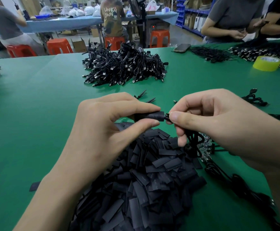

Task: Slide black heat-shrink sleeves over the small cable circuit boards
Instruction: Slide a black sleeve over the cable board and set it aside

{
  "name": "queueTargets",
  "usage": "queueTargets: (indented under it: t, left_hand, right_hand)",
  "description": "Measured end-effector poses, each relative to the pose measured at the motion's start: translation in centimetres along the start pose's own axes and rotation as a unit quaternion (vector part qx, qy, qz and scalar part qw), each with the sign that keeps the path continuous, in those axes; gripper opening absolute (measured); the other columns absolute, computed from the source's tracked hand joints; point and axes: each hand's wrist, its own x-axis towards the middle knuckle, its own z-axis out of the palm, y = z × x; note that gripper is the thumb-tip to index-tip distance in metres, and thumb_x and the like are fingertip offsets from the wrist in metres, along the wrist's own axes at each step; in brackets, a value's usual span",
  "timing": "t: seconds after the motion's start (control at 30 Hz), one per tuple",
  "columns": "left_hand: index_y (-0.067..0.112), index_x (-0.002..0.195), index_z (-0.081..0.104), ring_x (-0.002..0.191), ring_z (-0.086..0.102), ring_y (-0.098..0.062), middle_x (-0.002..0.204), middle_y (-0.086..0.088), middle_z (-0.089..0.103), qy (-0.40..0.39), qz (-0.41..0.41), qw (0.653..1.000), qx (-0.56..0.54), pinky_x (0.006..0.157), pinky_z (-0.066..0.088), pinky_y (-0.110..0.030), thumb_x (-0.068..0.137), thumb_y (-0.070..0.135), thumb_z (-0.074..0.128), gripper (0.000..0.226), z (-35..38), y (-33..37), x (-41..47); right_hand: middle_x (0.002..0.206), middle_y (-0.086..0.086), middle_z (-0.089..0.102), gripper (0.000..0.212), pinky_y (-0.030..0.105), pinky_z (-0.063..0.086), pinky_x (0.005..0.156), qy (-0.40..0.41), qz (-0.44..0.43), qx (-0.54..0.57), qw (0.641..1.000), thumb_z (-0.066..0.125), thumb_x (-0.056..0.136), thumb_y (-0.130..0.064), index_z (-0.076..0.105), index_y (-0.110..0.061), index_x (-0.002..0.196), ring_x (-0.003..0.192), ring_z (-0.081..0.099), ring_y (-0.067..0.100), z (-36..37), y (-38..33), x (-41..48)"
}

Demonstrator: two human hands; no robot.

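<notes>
My left hand pinches a black heat-shrink sleeve between thumb and forefinger, held level above the table. My right hand pinches the end of a black cable right at the sleeve's open right end; the cable's small board is hidden by the sleeve and my fingers. The cable hangs down from my right hand. Below both hands lies a big heap of loose black sleeves. Green circuit boards on cables lie just under my right hand.
A pile of black USB cables sits mid-table on the green mat. A yellow tape roll and a phone lie far right. More cables trail off at the right. Other people work at the far edge; orange stools stand behind.
</notes>
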Motion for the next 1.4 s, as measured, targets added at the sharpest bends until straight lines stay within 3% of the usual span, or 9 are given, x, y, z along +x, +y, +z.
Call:
queueTargets:
  t: [0.17,0.3,0.37,0.53,0.83,0.93,1.07,1.2,1.4]
  left_hand:
    - [0.02,0.104,0.081,0.088,0.069,-0.004,0.093,0.008,0.074,-0.003,0.012,1.0,0.005,0.079,0.051,-0.018,0.086,0.028,0.078,0.019,0.1,0.2,0.0]
    - [0.019,0.105,0.08,0.087,0.069,-0.004,0.094,0.009,0.074,0.038,0.005,0.999,0.002,0.082,0.051,-0.016,0.084,0.03,0.083,0.023,0.4,0.3,0.0]
    - [0.02,0.108,0.078,0.087,0.071,-0.003,0.095,0.011,0.074,0.077,-0.017,0.997,-0.011,0.083,0.053,-0.016,0.081,0.032,0.085,0.031,0.5,0.5,0.0]
    - [0.024,0.103,0.079,0.082,0.074,0.0,0.09,0.017,0.076,0.153,-0.088,0.982,-0.067,0.081,0.057,-0.016,0.08,0.028,0.086,0.025,1.2,0.8,-0.1]
    - [0.027,0.118,0.074,0.087,0.075,-0.004,0.094,0.015,0.078,0.136,-0.119,0.976,-0.118,0.082,0.058,-0.019,0.084,0.03,0.083,0.036,2.3,0.5,-0.1]
    - [0.028,0.142,0.057,0.102,0.072,-0.004,0.115,0.009,0.075,-0.004,-0.22,0.942,-0.254,0.093,0.057,-0.023,0.08,0.048,0.076,0.067,3.7,0.3,-0.3]
    - [0.028,0.111,0.076,0.108,0.072,-0.017,0.107,0.004,0.078,-0.203,-0.215,0.92,-0.256,0.099,0.055,-0.042,0.088,0.042,0.071,0.028,6.0,0.4,-1.2]
    - [0.025,0.098,0.077,0.077,0.063,-0.029,0.08,-0.006,0.069,-0.176,-0.215,0.922,-0.269,0.079,0.053,-0.034,0.09,0.039,0.073,0.017,6.4,-0.2,-1.3]
    - [0.033,0.095,0.074,0.074,0.065,0.006,0.08,0.022,0.073,-0.083,-0.196,0.977,-0.025,0.071,0.049,-0.016,0.085,0.048,0.07,0.018,4.2,-3.5,-1.1]
  right_hand:
    - [0.066,0.004,0.073,0.018,0.019,0.051,0.07,-0.016,-0.005,0.009,1.0,0.066,0.092,-0.024,0.074,-0.02,0.075,0.061,0.069,0.013,0.0,0.1,0.1]
    - [0.066,0.005,0.074,0.018,0.059,0.048,0.083,0.007,0.0,0.003,1.0,0.066,0.09,-0.029,0.074,-0.023,0.075,0.066,0.064,0.039,0.1,-0.2,0.0]
    - [0.068,0.006,0.074,0.019,0.065,0.046,0.088,0.022,0.001,0.008,1.0,0.066,0.091,-0.028,0.074,-0.023,0.075,0.074,0.063,0.047,0.1,-0.4,-0.1]
    - [0.071,0.007,0.075,0.018,0.012,0.049,0.061,0.039,-0.001,0.057,0.998,0.064,0.096,-0.018,0.071,-0.012,0.081,0.066,0.075,0.02,-0.1,-0.1,0.0]
    - [0.068,0.008,0.074,0.015,0.019,0.055,0.061,0.072,-0.008,0.113,0.991,0.063,0.096,-0.011,0.069,-0.007,0.084,0.065,0.076,0.024,0.5,0.3,0.2]
    - [0.069,0.005,0.074,0.017,0.031,0.061,0.06,0.147,-0.031,0.151,0.977,0.064,0.097,-0.012,0.07,-0.012,0.081,0.065,0.075,0.022,0.8,0.4,0.6]
    - [0.067,0.005,0.072,0.015,0.031,0.062,0.061,0.224,-0.072,0.189,0.953,0.06,0.1,-0.008,0.067,-0.007,0.086,0.067,0.076,0.024,1.5,0.6,0.9]
    - [0.078,0.001,0.077,0.01,0.037,0.063,0.08,0.226,-0.066,0.098,0.967,0.065,0.099,-0.015,0.071,-0.015,0.092,0.08,0.077,0.017,1.2,1.0,1.1]
    - [0.094,-0.005,0.076,0.006,0.038,0.059,0.088,0.277,-0.061,-0.021,0.959,0.072,0.094,-0.025,0.072,-0.03,0.096,0.094,0.072,0.012,-1.5,1.7,1.1]
